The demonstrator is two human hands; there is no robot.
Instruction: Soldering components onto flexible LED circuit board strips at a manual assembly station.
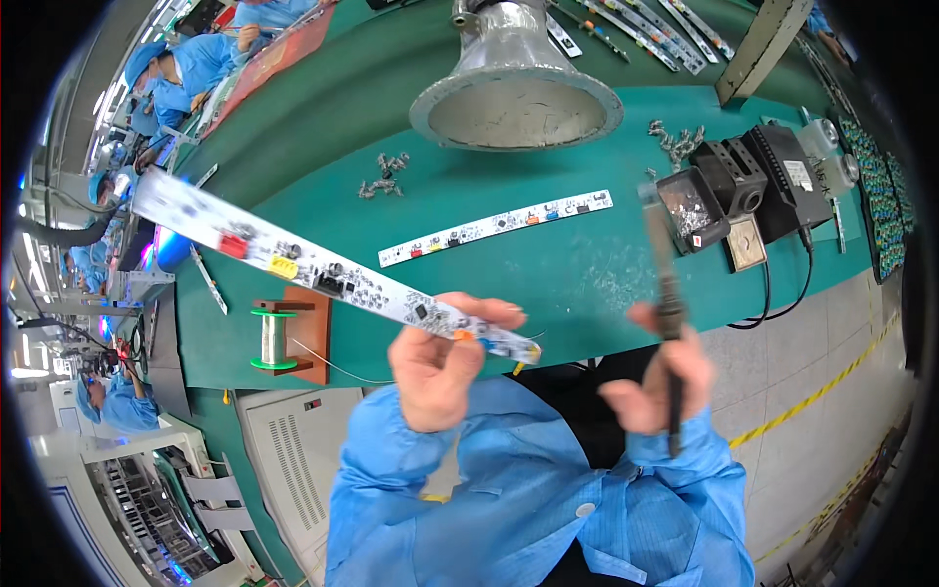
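Observation:
My left hand (437, 377) grips a long white circuit board (377, 291) near its right end. The board slants up to the left above the bench, and its far end is smeared by motion. Red, yellow, black and orange parts sit along it. In my right hand (675, 377) is a soldering iron (669, 313), tip pointing up and away, blurred. A second white circuit board (499, 227) lies flat on the green mat (548, 293) beyond my hands. To the left, a solder wire spool (273, 338) stands on a brown holder, with its wire trailing toward my left hand.
A metal fume hood (516, 93) hangs over the far middle. At the right stand a black soldering station (785, 181) and an iron stand (729, 176). Small metal parts lie in piles (384, 176). More boards (655, 29) rest at the back. Co-workers (186, 73) sit at far left.

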